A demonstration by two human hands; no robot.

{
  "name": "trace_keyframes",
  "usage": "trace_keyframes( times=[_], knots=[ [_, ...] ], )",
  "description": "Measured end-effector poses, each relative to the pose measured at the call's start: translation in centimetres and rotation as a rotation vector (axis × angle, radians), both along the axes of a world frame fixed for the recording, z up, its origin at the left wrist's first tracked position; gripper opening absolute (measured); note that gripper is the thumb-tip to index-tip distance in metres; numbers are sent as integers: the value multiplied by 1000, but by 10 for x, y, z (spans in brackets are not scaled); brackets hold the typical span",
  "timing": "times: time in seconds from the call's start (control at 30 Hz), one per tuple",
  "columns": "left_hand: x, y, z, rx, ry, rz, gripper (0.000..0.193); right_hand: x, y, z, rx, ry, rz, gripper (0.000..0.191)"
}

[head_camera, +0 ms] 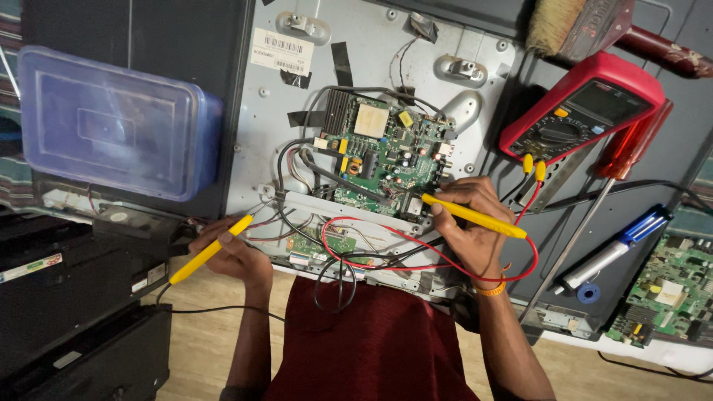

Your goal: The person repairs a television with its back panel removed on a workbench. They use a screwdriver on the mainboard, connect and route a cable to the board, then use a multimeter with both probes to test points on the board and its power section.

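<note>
Lying on a seemingly wooden floor, television back panel.

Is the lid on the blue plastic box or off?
On. The blue plastic box has its lid sitting flat over the whole top, with no gap showing.

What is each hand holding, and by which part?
Each holds a yellow multimeter probe. The left hand grips its probe near the middle; the right hand pinches its probe near the tip end.
</note>
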State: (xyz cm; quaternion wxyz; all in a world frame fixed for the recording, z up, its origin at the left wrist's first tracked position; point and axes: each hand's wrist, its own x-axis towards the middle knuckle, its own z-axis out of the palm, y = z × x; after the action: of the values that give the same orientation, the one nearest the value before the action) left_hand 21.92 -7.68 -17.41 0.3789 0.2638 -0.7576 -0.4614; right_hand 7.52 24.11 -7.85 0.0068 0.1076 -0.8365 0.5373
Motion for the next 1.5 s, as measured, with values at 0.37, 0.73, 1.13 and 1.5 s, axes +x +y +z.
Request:
trace_keyframes(
  times=[0.37,0.73,1.13,1.5],
  knots=[
    [0,1,0,3,5,13,40,-1,2,0,9,7,8,12],
    [-1,1,1,25,12,-9,40,1,0,2,-6,-10,3,11],
    [3,-1,-3,10,-6,28,45,3,0,-1,-11,-21,-3,11],
    [0,0,1,-13,-5,29,44,5,0,-2,-39,-44,-24,11]
  ],
)
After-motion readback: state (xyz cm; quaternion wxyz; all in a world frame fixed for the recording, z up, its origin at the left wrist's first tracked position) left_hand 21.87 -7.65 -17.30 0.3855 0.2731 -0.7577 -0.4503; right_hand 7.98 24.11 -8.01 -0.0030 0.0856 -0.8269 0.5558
